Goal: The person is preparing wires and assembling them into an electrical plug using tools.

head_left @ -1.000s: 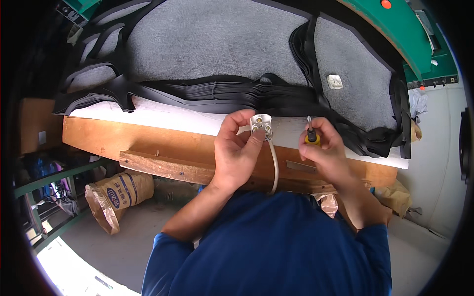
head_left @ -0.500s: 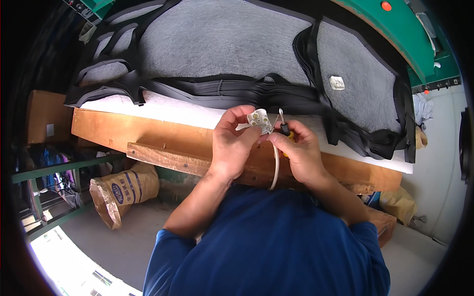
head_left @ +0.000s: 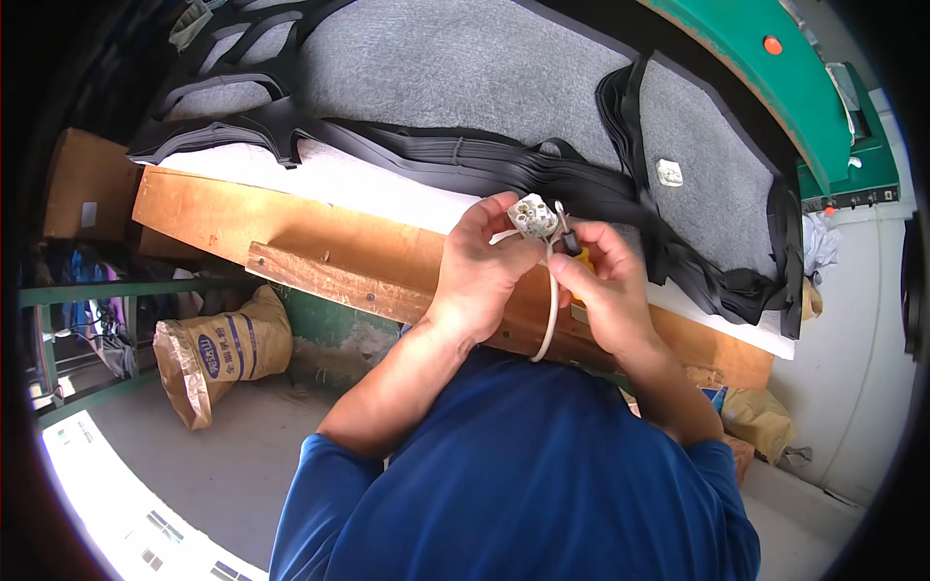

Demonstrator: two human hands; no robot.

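Observation:
Between thumb and fingers my left hand (head_left: 484, 266) grips a white electrical socket housing (head_left: 533, 217), its inner side with metal contacts facing up. A white cable (head_left: 551, 324) runs from the housing down toward my body. My right hand (head_left: 605, 281) is closed around a screwdriver (head_left: 573, 244) with a yellow and black handle. The metal shaft points up beside the housing; whether its tip touches anything cannot be told. My right thumb and fingertips are close to the cable where it meets the housing. A white square socket part (head_left: 669, 173) lies on the grey material beyond my right hand.
Stacked grey sheets with black edges (head_left: 455, 77) cover the bench beyond my hands. A wooden board (head_left: 329, 286) runs along its near edge. A paper sack (head_left: 228, 349) is on the floor at left, a cardboard box (head_left: 92, 189) behind it. Green machinery (head_left: 775, 87) stands far right.
My view has shifted and turned a little. Both hands and the socket housing appear slightly farther right, and the housing has tilted. The screwdriver's shaft now leans more to the left.

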